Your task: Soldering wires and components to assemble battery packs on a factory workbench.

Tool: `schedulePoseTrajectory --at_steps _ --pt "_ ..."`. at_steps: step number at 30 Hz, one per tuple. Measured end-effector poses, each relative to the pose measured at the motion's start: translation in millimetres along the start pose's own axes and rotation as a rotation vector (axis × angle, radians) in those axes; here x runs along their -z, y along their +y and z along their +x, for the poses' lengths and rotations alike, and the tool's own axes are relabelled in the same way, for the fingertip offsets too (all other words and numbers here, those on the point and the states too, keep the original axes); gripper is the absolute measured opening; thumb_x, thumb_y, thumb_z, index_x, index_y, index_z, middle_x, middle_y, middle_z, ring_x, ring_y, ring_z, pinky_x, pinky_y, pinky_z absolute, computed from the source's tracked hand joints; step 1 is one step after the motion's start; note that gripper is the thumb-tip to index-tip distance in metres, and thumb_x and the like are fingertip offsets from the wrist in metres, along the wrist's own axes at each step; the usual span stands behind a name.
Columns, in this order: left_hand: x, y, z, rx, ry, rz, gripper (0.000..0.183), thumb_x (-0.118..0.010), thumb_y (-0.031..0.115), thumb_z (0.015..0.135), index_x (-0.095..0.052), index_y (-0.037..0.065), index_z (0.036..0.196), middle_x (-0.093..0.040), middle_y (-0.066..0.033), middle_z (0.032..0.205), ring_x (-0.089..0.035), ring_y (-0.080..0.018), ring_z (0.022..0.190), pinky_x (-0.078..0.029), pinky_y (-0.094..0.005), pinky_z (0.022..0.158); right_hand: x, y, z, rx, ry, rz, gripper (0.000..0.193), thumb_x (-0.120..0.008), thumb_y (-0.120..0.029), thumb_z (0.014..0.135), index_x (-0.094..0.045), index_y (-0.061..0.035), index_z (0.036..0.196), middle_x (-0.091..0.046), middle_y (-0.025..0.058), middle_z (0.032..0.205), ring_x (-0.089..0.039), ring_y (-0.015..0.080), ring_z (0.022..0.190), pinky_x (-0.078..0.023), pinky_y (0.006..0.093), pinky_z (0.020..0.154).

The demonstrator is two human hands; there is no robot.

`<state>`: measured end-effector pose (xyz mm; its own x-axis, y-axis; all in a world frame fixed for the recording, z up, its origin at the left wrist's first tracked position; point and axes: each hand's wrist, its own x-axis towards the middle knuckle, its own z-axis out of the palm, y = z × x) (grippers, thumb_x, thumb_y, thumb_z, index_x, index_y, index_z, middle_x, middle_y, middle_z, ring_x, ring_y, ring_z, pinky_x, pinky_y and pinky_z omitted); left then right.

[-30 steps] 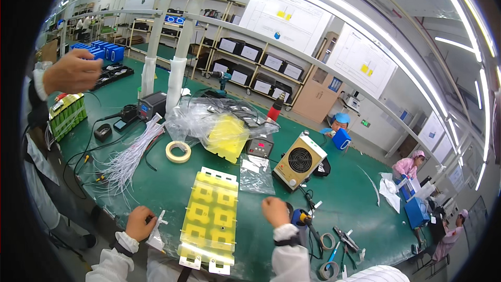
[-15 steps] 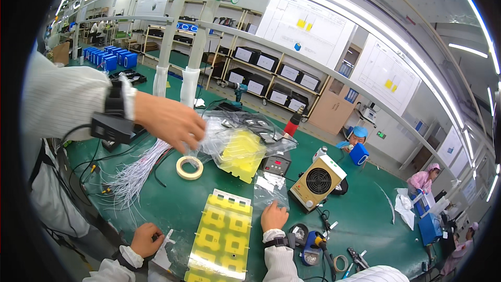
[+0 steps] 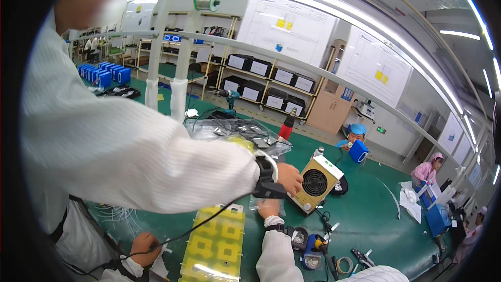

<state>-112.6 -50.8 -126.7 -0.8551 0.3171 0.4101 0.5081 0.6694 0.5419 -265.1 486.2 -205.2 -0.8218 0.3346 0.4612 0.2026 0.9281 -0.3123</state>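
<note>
My left hand [image 3: 145, 248] is closed at the lower left, fingers curled; whatever it may hold is hidden. Right of it lies a yellow translucent sheet [image 3: 214, 244] with square cut-outs. My right hand [image 3: 268, 208] rests at a clear plastic bag [image 3: 282, 209] beyond the sheet's top right corner. Its fingertips are hidden behind a black wrist device [image 3: 271, 189] on another person's arm. That person's sleeve [image 3: 141, 151] reaches across from the left. Their hand [image 3: 289, 177] is at the left side of a cream fan unit [image 3: 316, 181].
Near my right forearm are a soldering iron stand [image 3: 313, 256], a tape roll [image 3: 344, 265] and pliers [image 3: 360, 255]. A red heat gun [image 3: 287, 125] stands farther back, beside bagged parts [image 3: 245, 133]. White wires [image 3: 117, 214] lie at left, partly covered. A dark cable crosses above the yellow sheet.
The other person's arm has swung right and nearer, from above the tape roll to the fan unit. It now covers the tape roll and most of the wires. My hands stay nearly in place.
</note>
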Motion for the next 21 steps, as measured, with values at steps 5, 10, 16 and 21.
schedulePoseTrajectory --at_steps 5,10,16,21 --pt "2 -4 -12 0.024 0.019 0.124 0.019 -0.08 0.009 0.071 -0.062 0.005 0.076 -0.059 -0.0121 0.077 -0.062 -0.0322 0.071 -0.05 -0.0431 0.063 6 -43 9 -0.122 -0.098 -0.027 0.048 -0.066 -0.037 0.083 -0.069 -0.0161 0.126 -0.059 0.0154 0.134 -0.054 0.0407 0.122 -0.046 0.0524 0.1" --pt "1 -3 -12 0.007 0.098 0.156 0.017 -0.077 0.006 0.071 -0.061 0.004 0.075 -0.058 -0.0134 0.075 -0.061 -0.0332 0.068 -0.05 -0.0423 0.061 7 -52 14 -0.13 -0.09 -0.005 0.048 -0.065 -0.038 0.084 -0.068 -0.0162 0.127 -0.059 0.0154 0.135 -0.054 0.0402 0.123 -0.045 0.0521 0.101" --pt "-1 0 -9 0.15 -0.003 0.126 0.016 -0.076 0.008 0.072 -0.062 0.003 0.079 -0.059 -0.0145 0.078 -0.062 -0.0354 0.075 -0.05 -0.0447 0.067 10 -52 12 -0.137 -0.084 0.005 0.049 -0.065 -0.039 0.084 -0.067 -0.0162 0.128 -0.058 0.0153 0.136 -0.053 0.0396 0.124 -0.044 0.0517 0.102" --pt "7 9 -15 0.125 0.005 0.14 0.016 -0.075 0.01 0.074 -0.064 0.003 0.084 -0.061 -0.0157 0.083 -0.062 -0.0369 0.08 -0.05 -0.0461 0.071 7 -59 3 -0.124 -0.086 0.02 0.05 -0.064 -0.04 0.085 -0.066 -0.0163 0.129 -0.058 0.0153 0.137 -0.053 0.0391 0.125 -0.044 0.0514 0.103"
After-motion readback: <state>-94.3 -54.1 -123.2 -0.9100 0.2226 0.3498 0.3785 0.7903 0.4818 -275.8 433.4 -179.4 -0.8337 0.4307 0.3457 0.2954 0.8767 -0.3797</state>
